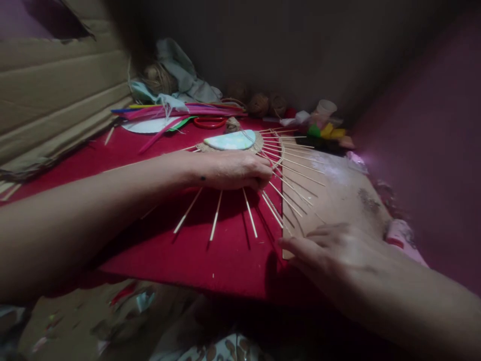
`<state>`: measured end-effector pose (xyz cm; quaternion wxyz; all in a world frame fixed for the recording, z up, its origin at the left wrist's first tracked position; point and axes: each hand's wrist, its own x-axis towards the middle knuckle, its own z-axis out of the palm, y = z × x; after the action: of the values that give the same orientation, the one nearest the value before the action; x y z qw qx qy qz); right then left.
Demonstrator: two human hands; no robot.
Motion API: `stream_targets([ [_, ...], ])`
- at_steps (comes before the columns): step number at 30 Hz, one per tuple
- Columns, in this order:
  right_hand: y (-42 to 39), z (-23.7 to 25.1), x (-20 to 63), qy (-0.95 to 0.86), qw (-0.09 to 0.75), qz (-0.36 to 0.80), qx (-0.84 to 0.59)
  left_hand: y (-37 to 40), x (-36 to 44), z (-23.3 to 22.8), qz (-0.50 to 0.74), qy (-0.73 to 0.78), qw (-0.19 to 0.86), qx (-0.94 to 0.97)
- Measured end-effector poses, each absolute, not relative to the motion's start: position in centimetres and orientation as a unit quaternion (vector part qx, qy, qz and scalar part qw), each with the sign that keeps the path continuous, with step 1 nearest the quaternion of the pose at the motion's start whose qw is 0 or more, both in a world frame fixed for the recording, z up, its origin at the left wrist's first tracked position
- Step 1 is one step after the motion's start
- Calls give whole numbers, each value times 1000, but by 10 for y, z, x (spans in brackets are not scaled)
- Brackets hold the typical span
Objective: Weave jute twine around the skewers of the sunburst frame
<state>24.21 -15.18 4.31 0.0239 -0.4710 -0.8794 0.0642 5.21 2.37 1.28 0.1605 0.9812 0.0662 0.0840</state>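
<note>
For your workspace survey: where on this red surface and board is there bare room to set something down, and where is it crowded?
Free: red cloth between cardboard wall and left hand; front strip below the skewers; brown board beyond the right hand. Crowded: back edge with feathers, twine balls.

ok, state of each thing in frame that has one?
left hand: fingers curled, pressing down on the stick sunburst
right hand: flat, fingers extended, on the board edge
stick sunburst: flat, sticks fanned out
red scissors: lying flat
plastic cup: upright
</note>
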Motion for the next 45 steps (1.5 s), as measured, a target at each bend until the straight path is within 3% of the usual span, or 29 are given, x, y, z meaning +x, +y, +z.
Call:
stream_targets([
  [4, -157, 38, 240, -878, 5, 106, -467, 25, 51, 13, 85, 62, 160, 981],
  [11, -163, 31, 245, -817, 32, 44, -574, 23, 51, 14, 98, 63, 140, 983],
  [18, -163, 27, 242, -833, 68, 29, -548, 23, 53, 12, 90, 70, 142, 983],
  [25, -150, 30, 232, -870, -53, 41, -489, 19, 50, 17, 84, 82, 166, 979],
  [31, -138, 50, 252, -870, 38, -69, -486, 17, 47, 18, 54, 84, 167, 981],
  [36, -118, 65, 256, -857, 22, -172, -485, 14, 45, 14, 43, 77, 161, 983],
  [45, -64, 80, 255, -803, 37, -312, -506, 8, 44, 19, 24, 143, 240, 960],
])
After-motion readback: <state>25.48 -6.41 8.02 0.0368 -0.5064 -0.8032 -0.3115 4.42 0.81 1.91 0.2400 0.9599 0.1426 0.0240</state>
